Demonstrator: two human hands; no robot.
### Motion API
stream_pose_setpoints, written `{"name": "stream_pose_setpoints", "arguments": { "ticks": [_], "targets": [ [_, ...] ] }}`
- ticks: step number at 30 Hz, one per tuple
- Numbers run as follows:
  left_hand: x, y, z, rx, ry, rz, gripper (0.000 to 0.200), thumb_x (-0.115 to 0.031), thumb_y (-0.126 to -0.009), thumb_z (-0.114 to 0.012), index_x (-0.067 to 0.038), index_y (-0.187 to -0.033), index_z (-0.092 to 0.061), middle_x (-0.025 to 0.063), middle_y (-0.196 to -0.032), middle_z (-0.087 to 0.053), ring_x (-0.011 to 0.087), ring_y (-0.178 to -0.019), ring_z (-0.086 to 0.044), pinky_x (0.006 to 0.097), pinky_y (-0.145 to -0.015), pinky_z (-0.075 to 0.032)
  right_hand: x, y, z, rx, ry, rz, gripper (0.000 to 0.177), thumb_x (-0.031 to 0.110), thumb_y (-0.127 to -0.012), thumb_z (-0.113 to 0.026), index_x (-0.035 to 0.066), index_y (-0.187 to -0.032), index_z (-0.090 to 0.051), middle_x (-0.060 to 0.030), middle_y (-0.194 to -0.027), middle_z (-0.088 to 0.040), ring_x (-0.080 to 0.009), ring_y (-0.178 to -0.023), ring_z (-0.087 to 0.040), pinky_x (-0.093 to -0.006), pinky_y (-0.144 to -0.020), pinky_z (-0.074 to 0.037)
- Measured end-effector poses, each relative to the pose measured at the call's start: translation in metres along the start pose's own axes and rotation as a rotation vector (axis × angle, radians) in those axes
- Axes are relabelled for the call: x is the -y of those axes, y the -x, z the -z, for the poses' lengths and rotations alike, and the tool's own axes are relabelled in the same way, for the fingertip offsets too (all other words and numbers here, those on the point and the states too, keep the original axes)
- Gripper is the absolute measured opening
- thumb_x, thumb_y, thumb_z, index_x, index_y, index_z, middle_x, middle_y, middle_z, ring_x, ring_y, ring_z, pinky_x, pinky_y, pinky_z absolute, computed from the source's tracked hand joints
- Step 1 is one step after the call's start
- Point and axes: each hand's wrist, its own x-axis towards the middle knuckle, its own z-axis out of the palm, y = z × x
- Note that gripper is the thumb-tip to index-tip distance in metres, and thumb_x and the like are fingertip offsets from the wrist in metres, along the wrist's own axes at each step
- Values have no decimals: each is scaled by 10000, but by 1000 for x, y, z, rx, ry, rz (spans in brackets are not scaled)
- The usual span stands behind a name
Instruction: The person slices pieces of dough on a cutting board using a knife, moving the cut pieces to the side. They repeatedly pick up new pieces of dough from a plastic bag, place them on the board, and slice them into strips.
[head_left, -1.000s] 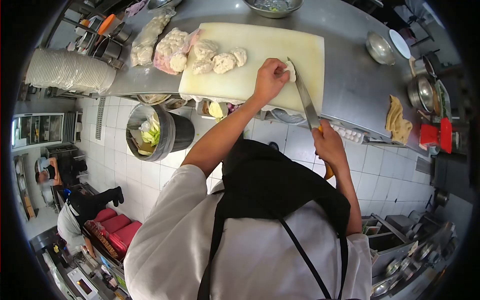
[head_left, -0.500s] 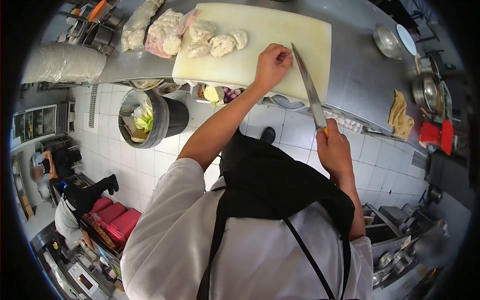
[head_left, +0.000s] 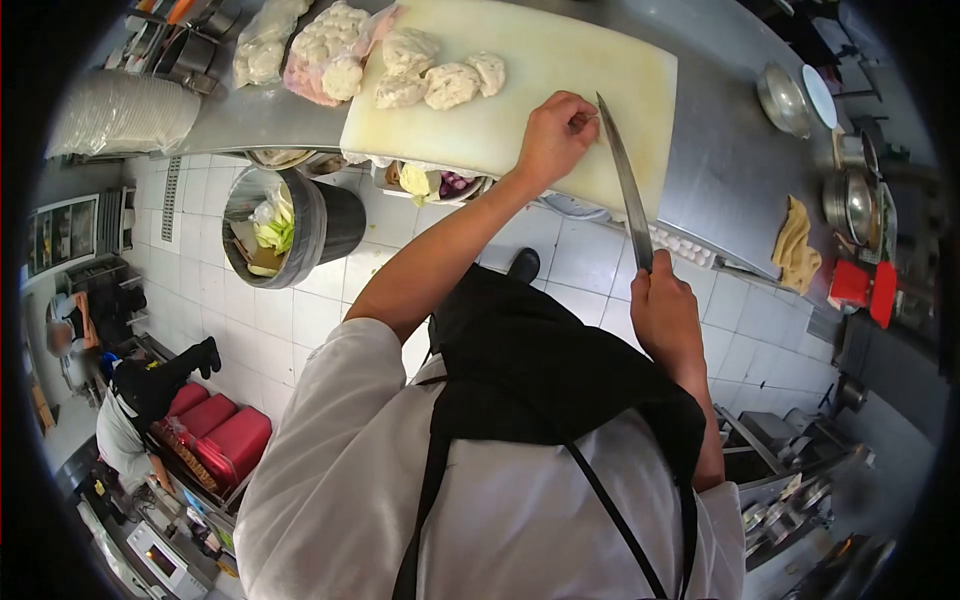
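Note:
My right hand [head_left: 667,315] is wrapped round the handle of a long knife [head_left: 627,178]. The blade points away from me over the right part of a pale cutting board [head_left: 560,65], its tip just right of my left hand [head_left: 558,138]. That left hand is closed, fingers curled at the board's near part; whatever it pinches is too small to make out. Several pale, lumpy pieces [head_left: 452,86] lie on the board's left side. A clear bag of similar pale lumps [head_left: 330,45] touches the board's left edge.
Another filled bag [head_left: 265,45] lies farther left on the steel counter. Below stands a lined bin [head_left: 315,235] with green scraps. At the right are a metal bowl [head_left: 783,100] and a tan cloth [head_left: 797,245]. A co-worker [head_left: 135,415] is at the lower left.
The whole view has shifted slightly. The knife blade stands a little more upright in the view. Both hands keep nearly the same pose, the left still closed beside the tip.

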Motion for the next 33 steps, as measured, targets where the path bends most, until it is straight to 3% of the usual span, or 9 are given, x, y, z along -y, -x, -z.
{"name": "stream_pose_setpoints", "arguments": {
  "ticks": [7, 14, 17, 18, 21, 24, 26, 29, 33],
  "targets": [
    [-3, 0, 2, 7, -20, 14, 128, 7, -862, -730, 46, -981, -702, 134, -967, -693, 205, -818, -720, 297, -744, -597, 1, -9, -1, 23, 1, -8, 208, 140, -1019, -452, -43, -1117, -474, -335, -842, -671, -544, -887, -643, -632, -839, -470],
    [1, -1, 3, 2, -73, -17, 129, -6, -877, -723, 55, -988, -695, 133, -982, -681, 209, -814, -715, 303, -746, -601, -12, -47, -26, -19, -21, 62, 294, 149, -982, -476, -57, -1191, -476, -340, -923, -687, -529, -936, -661, -593, -904, -498],
    [-4, -1, -1, 4, -49, -16, 118, -4, -884, -718, 56, -984, -698, 135, -1001, -674, 206, -814, -709, 301, -747, -599, -7, -50, -5, 120, -173, -29, 297, 162, -984, -481, -49, -1193, -496, -319, -921, -696, -502, -907, -679, -589, -872, -511],
    [-4, 1, -1, 8, -59, -21, 112, -2, -887, -715, 57, -981, -699, 136, -1011, -673, 205, -812, -706, 299, -744, -598, 4, -39, 14, 186, -307, -162, 267, 174, -991, -481, -28, -1160, -519, -305, -901, -698, -495, -864, -680, -584, -826, -516],
    [1, 1, -2, 2, -43, -29, 225, -83, -825, -770, 18, -1005, -679, 152, -1054, -642, 258, -800, -675, 358, -743, -578, 0, -23, 23, 78, -393, -152, 242, 178, -997, -481, -15, -1134, -527, -303, -875, -692, -508, -835, -669, -583, -795, -513],
    [-11, 4, 0, 31, -129, -63, 310, -123, -795, -799, 2, -1039, -655, 150, -1099, -621, 258, -844, -647, 374, -776, -563, -37, -26, 6, -67, -286, 19, 240, 176, -1000, -480, -3, -1155, -519, -302, -866, -689, -515, -844, -662, -586, -793, -506],
    [-15, 4, 0, 71, -153, -78, 350, -140, -777, -808, -10, -1056, -641, 149, -1119, -611, 267, -868, -629, 387, -797, -550, -39, -16, 5, -91, -209, 15, 256, 175, -998, -483, -4, -1179, -512, -301, -865, -690, -514, -853, -662, -591, -801, -504],
    [-21, 2, 0, 74, -164, 33, 330, -124, -773, -781, -21, -1054, -642, 141, -1117, -615, 296, -933, -613, 400, -821, -532, -43, -10, -3, -107, -147, 40, 265, 169, -996, -482, -10, -1191, -501, -303, -866, -691, -516, -867, -661, -601, -815, -501],
    [-4, -15, -2, 40, -304, -229, 265, -133, -799, -769, -37, -1027, -675, 105, -1088, -649, 267, -938, -642, 341, -754, -561, -46, -10, -19, -123, -154, 91, 254, 164, -993, -476, -25, -1163, -495, -306, -866, -692, -522, -879, -658, -610, -831, -498]
  ]
}}
